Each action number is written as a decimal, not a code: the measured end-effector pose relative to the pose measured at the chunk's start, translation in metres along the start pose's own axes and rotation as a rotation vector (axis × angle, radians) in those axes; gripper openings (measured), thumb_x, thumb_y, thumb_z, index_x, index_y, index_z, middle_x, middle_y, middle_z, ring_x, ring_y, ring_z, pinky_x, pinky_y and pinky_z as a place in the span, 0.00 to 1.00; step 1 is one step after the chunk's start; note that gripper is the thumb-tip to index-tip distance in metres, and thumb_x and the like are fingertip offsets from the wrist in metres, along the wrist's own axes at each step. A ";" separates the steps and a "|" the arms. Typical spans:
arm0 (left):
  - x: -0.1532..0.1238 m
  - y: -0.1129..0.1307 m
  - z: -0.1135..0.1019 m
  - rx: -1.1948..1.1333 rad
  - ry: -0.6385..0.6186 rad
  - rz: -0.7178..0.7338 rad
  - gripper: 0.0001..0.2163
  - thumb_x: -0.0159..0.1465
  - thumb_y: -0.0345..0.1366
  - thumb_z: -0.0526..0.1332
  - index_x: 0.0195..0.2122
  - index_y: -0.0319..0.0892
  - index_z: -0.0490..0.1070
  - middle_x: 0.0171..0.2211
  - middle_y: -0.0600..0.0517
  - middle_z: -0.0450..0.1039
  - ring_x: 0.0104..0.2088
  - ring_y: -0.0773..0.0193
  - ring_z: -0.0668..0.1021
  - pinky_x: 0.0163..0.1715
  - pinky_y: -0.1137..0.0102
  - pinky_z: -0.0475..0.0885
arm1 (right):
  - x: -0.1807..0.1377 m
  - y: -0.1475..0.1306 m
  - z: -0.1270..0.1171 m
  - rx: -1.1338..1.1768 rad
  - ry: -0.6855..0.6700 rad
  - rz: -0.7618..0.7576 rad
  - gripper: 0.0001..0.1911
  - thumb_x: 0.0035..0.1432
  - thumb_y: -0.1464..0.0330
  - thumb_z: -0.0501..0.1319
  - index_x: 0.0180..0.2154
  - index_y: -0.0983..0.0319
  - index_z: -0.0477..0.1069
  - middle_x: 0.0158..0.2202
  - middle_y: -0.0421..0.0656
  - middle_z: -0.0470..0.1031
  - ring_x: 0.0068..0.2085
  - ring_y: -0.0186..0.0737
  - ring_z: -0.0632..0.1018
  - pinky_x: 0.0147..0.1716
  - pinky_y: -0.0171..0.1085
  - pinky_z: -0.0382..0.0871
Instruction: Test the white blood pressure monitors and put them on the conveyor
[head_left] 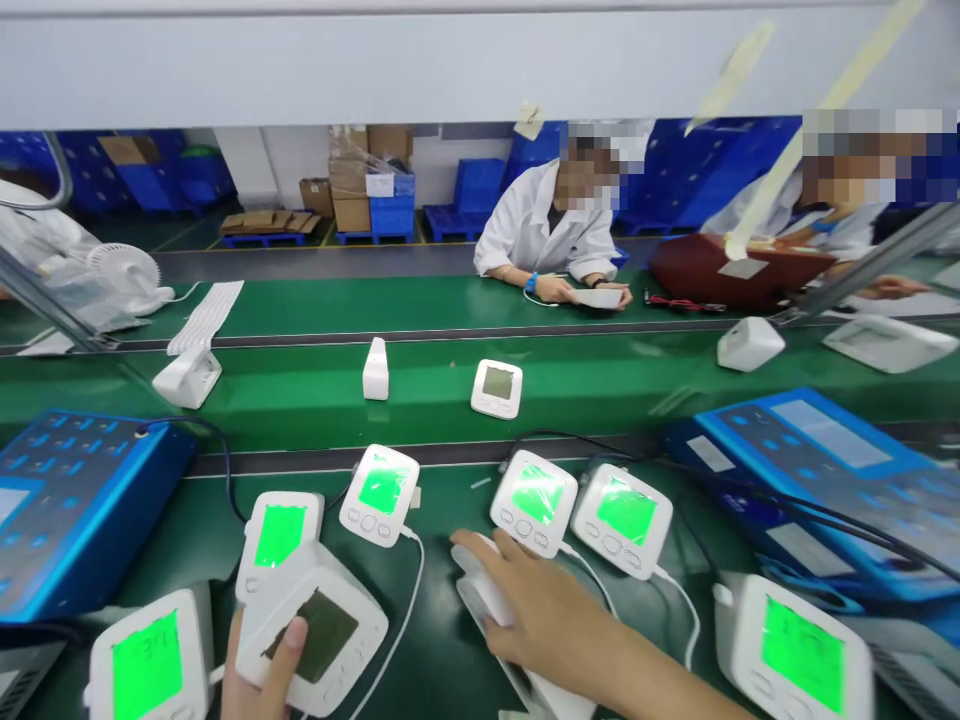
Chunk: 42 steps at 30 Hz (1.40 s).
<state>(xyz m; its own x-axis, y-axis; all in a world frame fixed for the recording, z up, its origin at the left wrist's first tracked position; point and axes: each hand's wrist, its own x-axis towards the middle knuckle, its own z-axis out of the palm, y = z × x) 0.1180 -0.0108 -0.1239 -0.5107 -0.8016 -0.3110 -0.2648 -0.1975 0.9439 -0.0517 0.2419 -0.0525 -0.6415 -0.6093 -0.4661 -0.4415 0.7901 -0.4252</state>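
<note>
One dark-screened monitor [360, 600] clamped in my left hand [259, 690], thumb [285, 655] across its screen [328, 632], other fingers mostly hidden behind, my right hand [540, 605] closed over a white object [555, 697] nearby.

There are six green-lit monitors [622, 519], two blue consoles [97, 520], one white fan [124, 270].

Open green bench [448, 492] between one lit monitor [380, 495] and a second monitor [534, 502], white cord [420, 575] at left, lower end unclear.
</note>
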 end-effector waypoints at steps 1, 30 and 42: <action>0.003 0.002 0.005 0.006 -0.030 0.012 0.35 0.56 0.55 0.73 0.61 0.47 0.70 0.50 0.46 0.78 0.52 0.42 0.79 0.49 0.54 0.79 | -0.003 0.008 0.002 -0.009 0.039 0.016 0.41 0.56 0.74 0.61 0.70 0.53 0.60 0.58 0.54 0.72 0.49 0.61 0.81 0.46 0.54 0.77; 0.046 0.050 0.050 -0.111 -0.144 -0.132 0.37 0.52 0.55 0.76 0.60 0.46 0.72 0.49 0.49 0.79 0.48 0.49 0.81 0.44 0.63 0.80 | 0.049 -0.055 0.070 0.937 0.254 -0.223 0.19 0.75 0.59 0.52 0.30 0.58 0.64 0.31 0.36 0.70 0.34 0.38 0.72 0.35 0.35 0.60; 0.052 0.059 0.027 0.248 -0.340 -0.201 0.36 0.51 0.57 0.76 0.55 0.41 0.73 0.48 0.44 0.81 0.47 0.44 0.82 0.39 0.62 0.79 | 0.034 -0.055 0.081 0.771 0.026 -0.384 0.18 0.75 0.64 0.54 0.29 0.58 0.65 0.28 0.37 0.72 0.34 0.39 0.75 0.33 0.34 0.61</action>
<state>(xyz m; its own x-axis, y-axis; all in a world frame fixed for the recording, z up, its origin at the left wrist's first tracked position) 0.0532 -0.0489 -0.0873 -0.6570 -0.5227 -0.5433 -0.5528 -0.1560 0.8186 0.0012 0.1725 -0.1075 -0.5532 -0.8158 -0.1685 -0.0877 0.2582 -0.9621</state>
